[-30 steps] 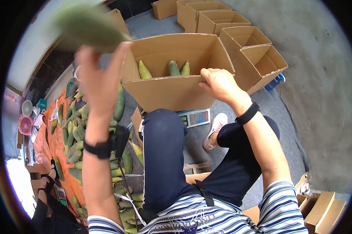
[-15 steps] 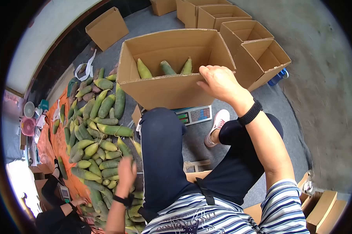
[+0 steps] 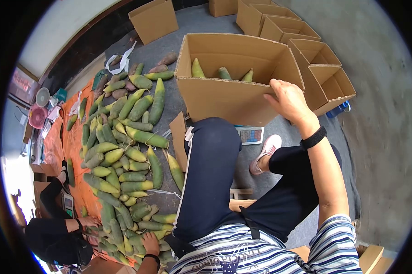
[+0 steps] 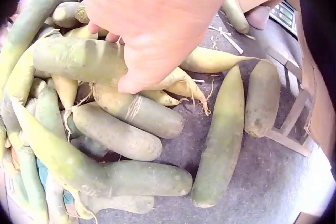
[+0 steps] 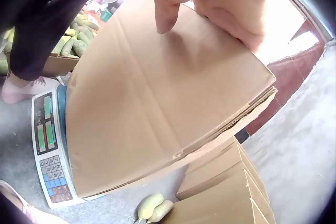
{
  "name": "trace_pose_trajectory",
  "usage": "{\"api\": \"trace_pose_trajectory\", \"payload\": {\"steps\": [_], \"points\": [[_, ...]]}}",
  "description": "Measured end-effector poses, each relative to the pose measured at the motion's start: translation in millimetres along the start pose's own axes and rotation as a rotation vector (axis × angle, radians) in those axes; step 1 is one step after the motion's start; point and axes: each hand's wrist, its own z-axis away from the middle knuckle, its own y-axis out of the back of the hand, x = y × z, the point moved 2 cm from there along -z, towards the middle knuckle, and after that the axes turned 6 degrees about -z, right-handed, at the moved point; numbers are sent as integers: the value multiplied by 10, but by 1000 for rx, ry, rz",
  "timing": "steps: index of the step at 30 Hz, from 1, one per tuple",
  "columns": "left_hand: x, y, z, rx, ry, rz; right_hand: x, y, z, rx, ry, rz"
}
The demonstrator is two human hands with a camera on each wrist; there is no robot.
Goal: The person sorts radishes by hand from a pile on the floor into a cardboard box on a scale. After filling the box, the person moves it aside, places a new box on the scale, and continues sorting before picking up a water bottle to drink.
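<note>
My right hand grips the near rim of a large open cardboard box; in the right wrist view its thumb presses the outer wall while the fingers hook over the edge. Three green-yellow vegetables lie inside the box. My left hand is low at my left side on a heap of long green-yellow vegetables. In the left wrist view that hand closes fingers and thumb round the end of one pale green vegetable.
A digital scale lies under the box by my foot. Several empty cardboard boxes stand at the right, another at the back. The heap lies on an orange sheet, with another person crouching at its lower left.
My left hand, raised near the box with a vegetable a second ago, has dropped to the heap at my left. The view has swung left. My right hand stays on the box rim.
</note>
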Motion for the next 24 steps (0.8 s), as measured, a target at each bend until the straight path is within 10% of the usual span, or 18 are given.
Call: {"api": "trace_pose_trajectory", "payload": {"steps": [12, 20, 24], "points": [[5, 549, -485, -319, -112, 149, 11, -18, -19, 1, -46, 19], [227, 1692, -919, 53, -91, 1227, 20, -8, -28, -9, -48, 3], [-21, 3104, -956, 254, -39, 1394, 22, -16, -15, -8, -51, 18]]}}
